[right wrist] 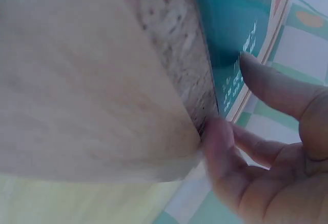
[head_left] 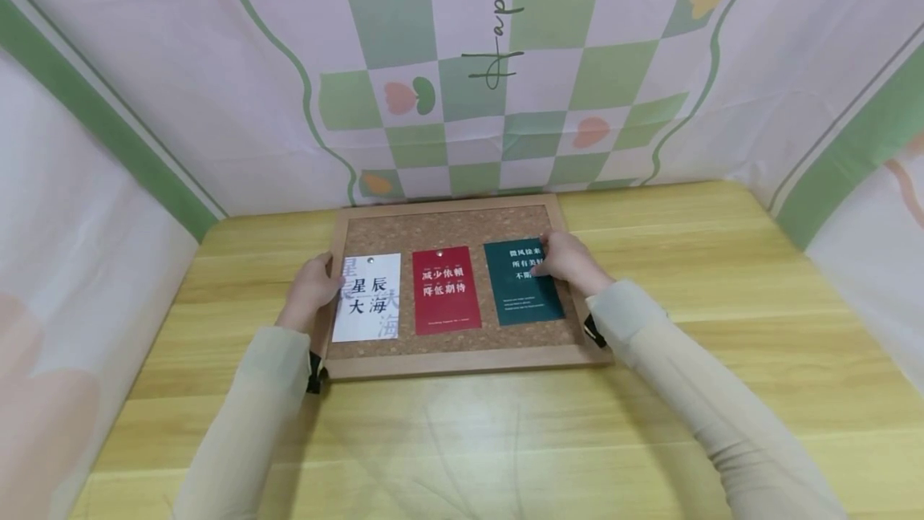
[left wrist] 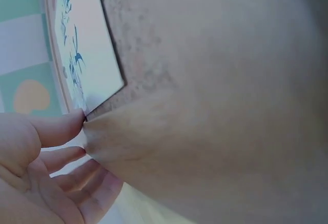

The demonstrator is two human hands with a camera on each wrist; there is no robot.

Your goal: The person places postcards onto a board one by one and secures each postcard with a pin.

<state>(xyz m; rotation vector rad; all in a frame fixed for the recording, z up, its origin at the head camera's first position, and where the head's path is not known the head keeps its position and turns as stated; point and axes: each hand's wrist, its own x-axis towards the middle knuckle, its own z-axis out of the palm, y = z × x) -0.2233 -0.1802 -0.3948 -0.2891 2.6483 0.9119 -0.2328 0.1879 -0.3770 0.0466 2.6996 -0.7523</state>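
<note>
A wood-framed cork board point(head_left: 447, 229) lies on the table. From left to right it carries a white card point(head_left: 366, 319), a red card point(head_left: 445, 305) and a dark green card point(head_left: 523, 291), all printed with characters. Round pins show at the top of the white and red cards; the green card's top right is partly covered. My left hand point(head_left: 310, 289) grips the board's left frame, thumb on its upper side. At the green card's right edge, my right hand point(head_left: 575, 265) holds the card, its thumb on the face and index finger at the corner in the right wrist view.
The yellow wood-grain table point(head_left: 462, 440) extends in front of the board and to both sides. A checked green and white cloth point(head_left: 472, 95) hangs right behind the board. White cloth with green bands flanks the table.
</note>
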